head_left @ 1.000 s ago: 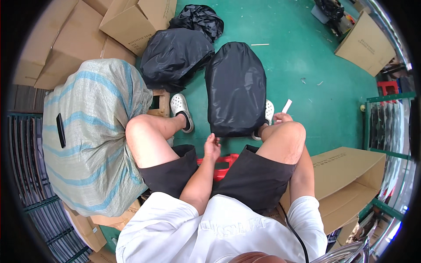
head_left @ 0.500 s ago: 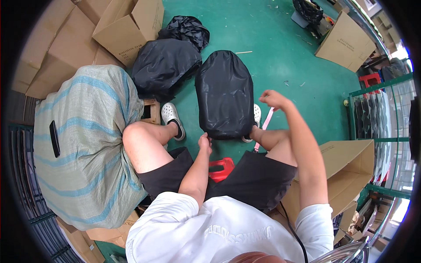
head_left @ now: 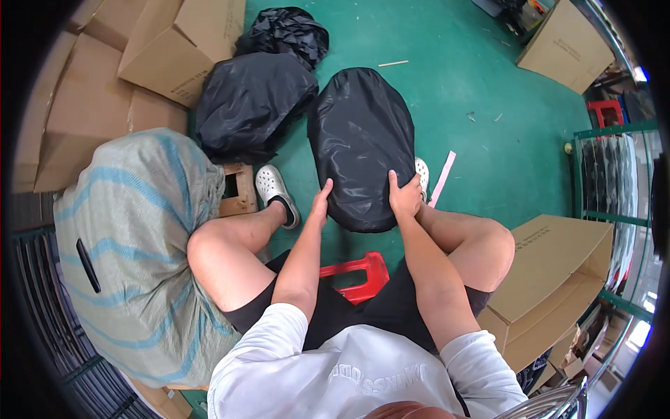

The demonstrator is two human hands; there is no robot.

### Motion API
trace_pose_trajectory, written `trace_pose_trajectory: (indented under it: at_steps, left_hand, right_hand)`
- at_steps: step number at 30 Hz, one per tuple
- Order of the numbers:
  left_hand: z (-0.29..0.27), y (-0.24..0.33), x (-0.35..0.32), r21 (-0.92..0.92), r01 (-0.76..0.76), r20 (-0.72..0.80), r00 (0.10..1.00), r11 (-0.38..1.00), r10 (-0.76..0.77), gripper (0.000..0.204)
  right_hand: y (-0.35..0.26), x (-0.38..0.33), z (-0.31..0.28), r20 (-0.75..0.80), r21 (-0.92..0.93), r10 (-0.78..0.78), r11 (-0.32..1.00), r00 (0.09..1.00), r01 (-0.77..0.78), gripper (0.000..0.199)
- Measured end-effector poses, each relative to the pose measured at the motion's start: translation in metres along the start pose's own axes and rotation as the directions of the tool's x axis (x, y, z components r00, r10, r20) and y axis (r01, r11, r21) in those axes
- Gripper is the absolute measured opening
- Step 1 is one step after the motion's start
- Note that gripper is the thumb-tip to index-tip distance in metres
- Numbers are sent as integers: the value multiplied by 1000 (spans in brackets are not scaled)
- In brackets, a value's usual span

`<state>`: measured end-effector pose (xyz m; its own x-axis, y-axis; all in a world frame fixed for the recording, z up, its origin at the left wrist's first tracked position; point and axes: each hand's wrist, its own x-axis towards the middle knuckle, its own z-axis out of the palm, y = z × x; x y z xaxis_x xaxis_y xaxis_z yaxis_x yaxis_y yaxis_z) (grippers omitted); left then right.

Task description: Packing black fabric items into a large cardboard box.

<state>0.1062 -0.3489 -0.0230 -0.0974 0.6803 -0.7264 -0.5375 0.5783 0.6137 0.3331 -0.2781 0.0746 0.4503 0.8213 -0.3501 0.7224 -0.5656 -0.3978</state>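
Observation:
A plump oval bundle wrapped in black plastic point(head_left: 359, 140) stands between my feet, its lower end toward me. My left hand point(head_left: 321, 200) presses against its near left side, thumb pointing up along the plastic. On the near right side my right hand point(head_left: 406, 194) grips the bundle, thumb on top and fingers curled at the edge. The undersides of both hands are hidden. Beside my right shoe lies a pale pink strip point(head_left: 442, 179), touched by neither hand.
Two more black plastic bundles point(head_left: 255, 105) lie at the far left. A striped woven sack point(head_left: 132, 230) with a dark phone-like object point(head_left: 88, 265) on it fills the left. An open cardboard box point(head_left: 551, 272) stands at right; a red plastic stool point(head_left: 373, 276) shows below me.
My right hand has left the pink strip and come down onto the bundle's right side. My left hand has shifted up along its left side. The strip now lies by my shoe.

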Motion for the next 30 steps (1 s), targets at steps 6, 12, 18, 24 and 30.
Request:
trace_pose_trajectory:
  at_steps: [6, 12, 18, 24, 30]
  left_hand:
    - [2, -4, 15, -200, 143, 60, 989, 969, -134, 103]
    - [-18, -3, 32, -209, 217, 107, 974, 953, -199, 91]
    - [-21, 0, 38, -182, 179, 127, 979, 967, -157, 79]
    - [-21, 16, 27, -164, 33, -59, 997, 986, -44, 79]
    - [3, 47, -12, 18, -67, 20, 998, 998, 67, 80]
  right_hand:
    - [2, 3, 3, -65, -11, -43, 999, 997, 42, 91]
    - [8, 6, 12, -113, -29, -62, 998, 992, 59, 92]
    - [8, 7, 10, -86, -32, -48, 998, 995, 46, 93]
    - [4, 4, 9, -88, -23, -73, 997, 993, 71, 92]
    - [11, 11, 5, -52, -15, -58, 998, 997, 57, 93]
